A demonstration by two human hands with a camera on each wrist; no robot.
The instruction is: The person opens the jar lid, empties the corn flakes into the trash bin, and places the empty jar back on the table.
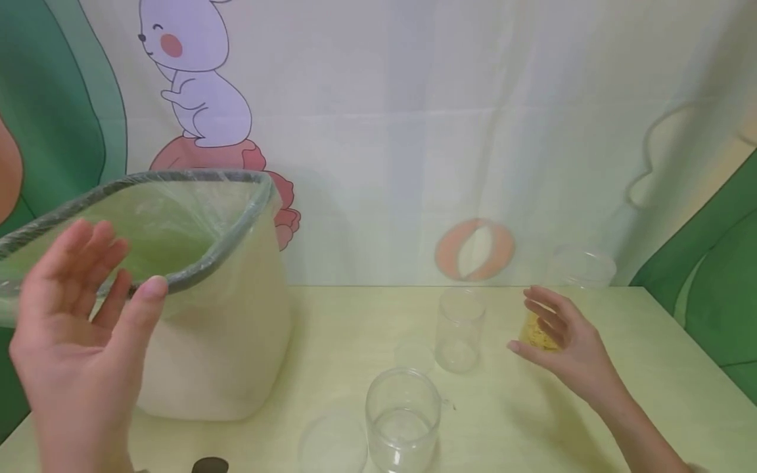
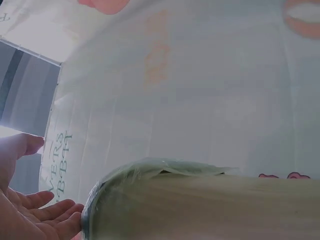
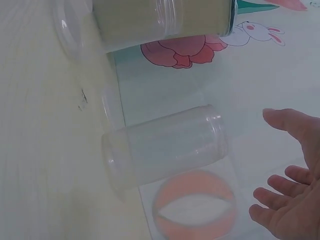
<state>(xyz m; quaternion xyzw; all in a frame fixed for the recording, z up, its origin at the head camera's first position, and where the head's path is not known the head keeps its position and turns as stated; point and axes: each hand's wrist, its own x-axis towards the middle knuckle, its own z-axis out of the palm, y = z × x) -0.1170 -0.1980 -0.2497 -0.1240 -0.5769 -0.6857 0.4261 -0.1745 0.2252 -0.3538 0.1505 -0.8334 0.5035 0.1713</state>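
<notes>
My left hand (image 1: 83,322) is raised, palm up with fingers loosely bent, in front of a cream bin (image 1: 230,355) lined with clear plastic. In the left wrist view its fingertips are right at the bin's rim (image 2: 90,210). My right hand (image 1: 570,348) hovers over the table's right side, thumb and fingers spread apart with nothing between them in the right wrist view. Behind it stands a clear jar (image 1: 582,266), partly hidden, with something yellow (image 1: 537,334) showing low down. A narrow clear jar (image 1: 460,332) and a wider clear jar (image 1: 403,420) stand to its left.
Two clear round discs like lids lie on the table, one disc (image 1: 334,447) left of the wide jar, another disc (image 1: 414,355) beside the narrow jar. A dark round object (image 1: 209,465) sits at the front edge of view. A printed curtain (image 1: 367,131) hangs behind the table.
</notes>
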